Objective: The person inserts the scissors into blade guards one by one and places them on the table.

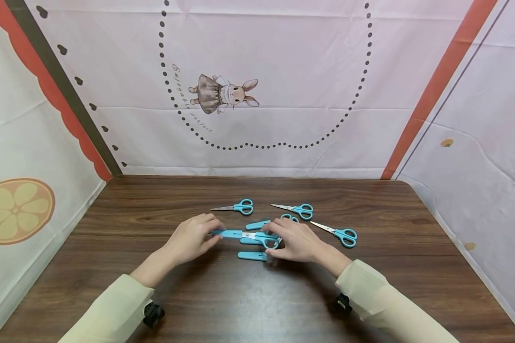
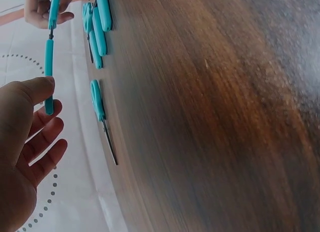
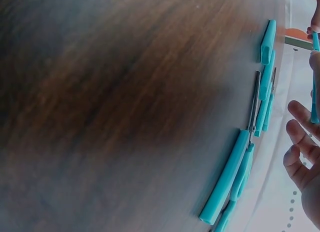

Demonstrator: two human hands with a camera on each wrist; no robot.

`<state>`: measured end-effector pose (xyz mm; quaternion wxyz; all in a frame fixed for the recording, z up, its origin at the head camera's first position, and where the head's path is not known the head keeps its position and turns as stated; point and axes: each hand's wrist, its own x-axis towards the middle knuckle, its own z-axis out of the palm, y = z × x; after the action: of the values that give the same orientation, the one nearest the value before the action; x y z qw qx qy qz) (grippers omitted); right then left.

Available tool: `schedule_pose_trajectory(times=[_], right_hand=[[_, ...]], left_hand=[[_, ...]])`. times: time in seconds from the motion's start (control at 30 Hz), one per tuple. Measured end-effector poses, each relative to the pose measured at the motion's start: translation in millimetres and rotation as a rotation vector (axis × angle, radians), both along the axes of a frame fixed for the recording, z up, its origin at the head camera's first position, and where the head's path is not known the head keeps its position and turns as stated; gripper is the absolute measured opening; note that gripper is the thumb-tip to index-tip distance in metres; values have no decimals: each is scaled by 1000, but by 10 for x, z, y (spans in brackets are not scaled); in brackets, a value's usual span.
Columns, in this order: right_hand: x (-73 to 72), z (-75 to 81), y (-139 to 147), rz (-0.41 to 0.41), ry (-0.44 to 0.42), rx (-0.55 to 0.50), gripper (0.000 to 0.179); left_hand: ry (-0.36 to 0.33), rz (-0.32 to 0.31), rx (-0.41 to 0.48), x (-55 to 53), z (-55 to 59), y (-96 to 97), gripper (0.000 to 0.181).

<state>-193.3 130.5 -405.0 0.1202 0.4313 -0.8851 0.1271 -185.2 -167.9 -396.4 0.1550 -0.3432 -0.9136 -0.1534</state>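
Observation:
My left hand (image 1: 192,239) pinches the tip end of a light blue blade cover (image 1: 228,234) between thumb and fingers. The cover sits over the blades of a pair of blue-handled scissors (image 1: 261,236), with a short stretch of metal showing near the pivot. At the other end, my right hand (image 1: 298,240) holds the handles. In the left wrist view the scissors and cover (image 2: 49,66) form one line, raised above the table. Below them lie loose blue covers (image 1: 252,256), partly hidden by the right hand and the held scissors.
Uncovered scissors lie behind the hands, one at the left (image 1: 243,206), one in the middle (image 1: 302,211) and one at the right (image 1: 345,237). Another pair (image 1: 289,217) is partly hidden by the right hand. A patterned cloth (image 1: 283,85) hangs behind the wooden table (image 1: 223,305).

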Motion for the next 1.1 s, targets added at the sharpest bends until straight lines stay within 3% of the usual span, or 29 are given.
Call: schedule_pose_trajectory(times=[0.4,0.67,1.1], right_hand=[[-20,-17,-14,-45,-26,12,56],[-3,7,1,-56,-52,4,56],[9,0,46,-142,-105,1,65]], left_hand=[[46,-23,23,3,-32,51,16],[40,-17,23,28,-18,98,16],[24,-25,38,40,-32,157,19]])
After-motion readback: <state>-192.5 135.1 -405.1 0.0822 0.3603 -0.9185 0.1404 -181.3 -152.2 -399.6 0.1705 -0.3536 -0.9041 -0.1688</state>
